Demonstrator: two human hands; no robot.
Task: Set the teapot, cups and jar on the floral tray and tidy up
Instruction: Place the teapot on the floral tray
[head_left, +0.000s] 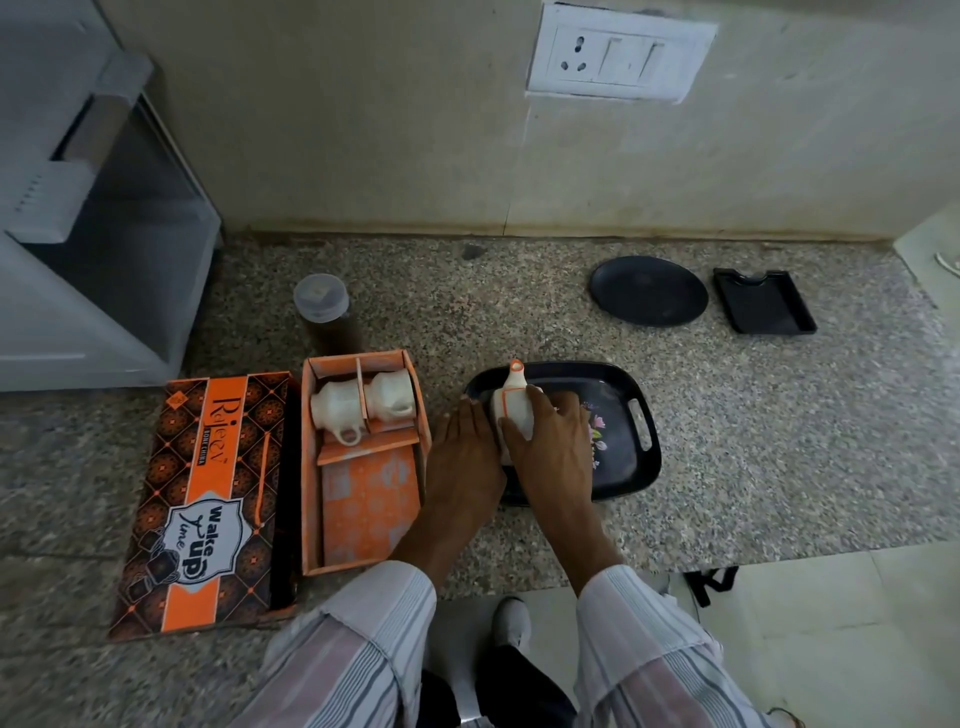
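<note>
The right hand (550, 447) has its grip closed over the white teapot (514, 410), fingers draped across the pot's body and top, while the left hand (462, 452) lies flat against the pot's left side with fingers straight, pressing rather than curling, so its grip is wide. The teapot, white with orange lines and an orange-rimmed spout pointing away from the person, sits at the left end of the black floral tray (631, 457); whether its base rests fully on the tray cannot be told, since the hands cover it. The tray's flower print shows just right of the right hand, near a cut-out handle. Just left of the tray on the speckled tabletop (779, 467) lies an open orange box (363, 499), and two white cups (363, 408) lie on their sides in its far compartments. Beside it is the box lid (208, 499), patterned in orange and brown. Behind the box stands a jar (324, 312) with a clear lid and dark contents. Well apart, near the wall, are a round black plate (648, 298) and, just to its right, a small black rectangular tray (763, 301). Striped sleeves cover both forearms.
</note>
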